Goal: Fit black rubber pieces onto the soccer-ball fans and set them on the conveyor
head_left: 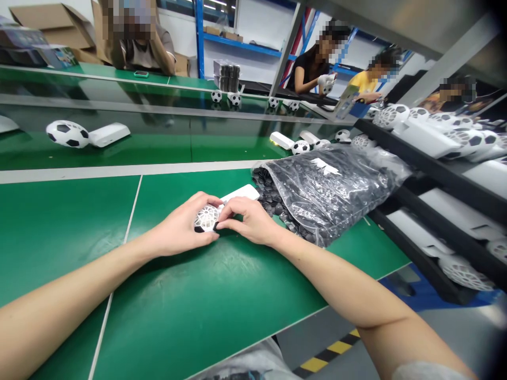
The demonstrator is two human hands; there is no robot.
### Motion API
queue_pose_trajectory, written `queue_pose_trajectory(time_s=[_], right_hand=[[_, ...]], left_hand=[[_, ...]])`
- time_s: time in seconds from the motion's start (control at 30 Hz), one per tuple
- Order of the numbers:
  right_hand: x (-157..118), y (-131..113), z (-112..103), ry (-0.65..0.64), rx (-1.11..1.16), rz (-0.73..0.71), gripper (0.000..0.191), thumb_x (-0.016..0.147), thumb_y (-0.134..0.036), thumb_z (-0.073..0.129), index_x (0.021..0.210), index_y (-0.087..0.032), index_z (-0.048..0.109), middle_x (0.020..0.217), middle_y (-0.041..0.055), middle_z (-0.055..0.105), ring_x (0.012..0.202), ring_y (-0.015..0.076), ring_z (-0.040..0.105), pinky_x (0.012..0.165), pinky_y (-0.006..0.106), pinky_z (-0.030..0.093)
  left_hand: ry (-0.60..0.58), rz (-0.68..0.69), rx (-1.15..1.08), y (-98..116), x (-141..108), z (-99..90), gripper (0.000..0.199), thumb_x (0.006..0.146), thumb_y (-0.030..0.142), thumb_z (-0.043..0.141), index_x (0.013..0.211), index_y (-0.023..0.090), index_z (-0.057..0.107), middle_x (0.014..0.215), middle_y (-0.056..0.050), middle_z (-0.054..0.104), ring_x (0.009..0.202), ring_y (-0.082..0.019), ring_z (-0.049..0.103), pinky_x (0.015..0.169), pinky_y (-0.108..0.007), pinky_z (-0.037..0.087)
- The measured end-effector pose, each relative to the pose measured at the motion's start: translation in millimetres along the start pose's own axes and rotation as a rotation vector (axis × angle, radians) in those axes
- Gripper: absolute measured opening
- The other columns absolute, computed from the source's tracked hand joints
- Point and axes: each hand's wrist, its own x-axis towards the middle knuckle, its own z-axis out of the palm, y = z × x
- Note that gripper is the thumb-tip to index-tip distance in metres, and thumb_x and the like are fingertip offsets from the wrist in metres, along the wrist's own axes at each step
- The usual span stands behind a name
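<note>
On the green worktop (166, 306) my left hand (184, 224) is wrapped round the round head of a white football-patterned device (206, 215). The head is an open white lattice with a few black panels at its lower edge, and its white handle (244, 194) points away to the right. The fingertips of my right hand (247, 219) pinch a small black piece (216, 226) against the lattice's right edge. Just beyond that hand, loose black pieces (273, 195) spill from the mouth of a clear plastic bag (328, 184).
Black rack trays (431, 253) with several white lattice devices stand at the right. Behind a pale rail runs a green conveyor (166, 148), carrying a football-patterned device (68, 133) at the left and several more at the right. Co-workers sit across the line.
</note>
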Motion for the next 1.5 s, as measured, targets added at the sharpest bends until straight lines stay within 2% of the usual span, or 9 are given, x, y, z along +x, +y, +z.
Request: queue_pose_trajectory(time_s=[0.47,0.67,0.77,0.87,0.93,1.03,1.2,1.37,1.5], right_hand=[[0.3,4.3,5.7,0.052,-0.032,0.069,0.016,0.074,-0.024,0.067,0.065,-0.017,0.056,0.065,-0.0032,0.056,0.067,0.0106,0.049,0.067,0.023,0.036],[1.7,13.1,8.4,0.058,0.074,0.265,0.026,0.063,-0.034,0.074,0.062,-0.016,0.055,0.062,-0.0044,0.054,0.059,0.0091,0.047,0.055,0.020,0.033],[-0.2,12.3,3.1,0.003,0.121,0.295,0.030,0.060,-0.037,0.075,0.062,-0.016,0.055,0.061,-0.0046,0.054,0.058,0.0092,0.047,0.054,0.020,0.035],[-3.6,8.6,-10.3,-0.042,0.144,0.290,0.022,0.068,-0.034,0.069,0.068,-0.016,0.057,0.064,-0.0033,0.054,0.061,0.0100,0.049,0.057,0.021,0.038],[-6.0,6.7,-21.9,-0.040,0.018,0.349,0.016,0.072,-0.031,0.065,0.073,-0.017,0.059,0.068,-0.0016,0.056,0.062,0.0108,0.051,0.059,0.022,0.040],[-8.8,4.7,-35.7,-0.062,-0.370,0.446,0.013,0.077,-0.032,0.060,0.079,-0.019,0.064,0.081,0.0036,0.060,0.074,0.0161,0.057,0.067,0.027,0.042],[-11.4,1.0,-35.3,-0.179,-0.753,0.566,0.036,0.077,-0.037,0.060,0.108,-0.020,0.060,0.100,0.0125,0.057,0.094,0.0272,0.056,0.072,0.033,0.045],[-12.6,6.4,-27.7,-0.196,-0.808,0.588,0.024,0.085,-0.026,0.050,0.105,-0.017,0.059,0.098,0.0129,0.057,0.086,0.0252,0.060,0.066,0.031,0.046],[-13.9,14.5,-29.7,-0.176,-0.788,0.546,0.018,0.086,-0.018,0.047,0.097,-0.015,0.060,0.094,0.0102,0.058,0.084,0.0219,0.061,0.069,0.031,0.047]], left_hand=[[0.197,0.022,0.062,2.0,1.9,12.8,0.035,0.066,0.027,0.060,0.098,0.022,0.048,0.097,-0.002,0.054,0.092,-0.021,0.052,0.079,-0.035,0.043],[0.276,0.064,0.124,7.6,0.0,21.9,0.031,0.063,0.017,0.057,0.093,0.023,0.048,0.091,-0.002,0.054,0.085,-0.021,0.052,0.074,-0.034,0.043],[0.281,0.115,0.194,12.9,-3.5,27.7,0.029,0.064,0.014,0.054,0.091,0.023,0.050,0.089,-0.002,0.054,0.085,-0.022,0.051,0.075,-0.036,0.042],[0.288,0.091,0.119,10.7,-5.6,23.3,0.034,0.061,0.013,0.056,0.093,0.023,0.050,0.092,-0.002,0.056,0.088,-0.022,0.052,0.076,-0.036,0.043],[0.330,-0.005,0.033,2.0,-3.0,11.8,0.038,0.058,0.013,0.059,0.093,0.023,0.051,0.093,-0.001,0.057,0.087,-0.021,0.053,0.076,-0.035,0.044],[0.432,-0.167,-0.033,-21.3,11.4,-15.9,0.036,0.058,0.020,0.062,0.093,0.022,0.053,0.090,-0.001,0.059,0.078,-0.021,0.056,0.067,-0.033,0.046],[0.650,-0.304,-0.045,-69.1,65.6,-59.4,0.036,0.062,0.032,0.064,0.093,0.020,0.050,0.087,-0.003,0.059,0.068,-0.019,0.057,0.057,-0.029,0.045],[0.736,-0.355,0.012,-108.9,119.7,-66.8,0.041,0.066,0.038,0.062,0.099,0.018,0.049,0.095,-0.008,0.058,0.083,-0.023,0.058,0.068,-0.032,0.046],[0.666,-0.308,0.112,-128.0,128.2,-65.0,0.050,0.064,0.042,0.065,0.103,0.015,0.052,0.104,-0.012,0.058,0.095,-0.027,0.056,0.079,-0.035,0.044]])
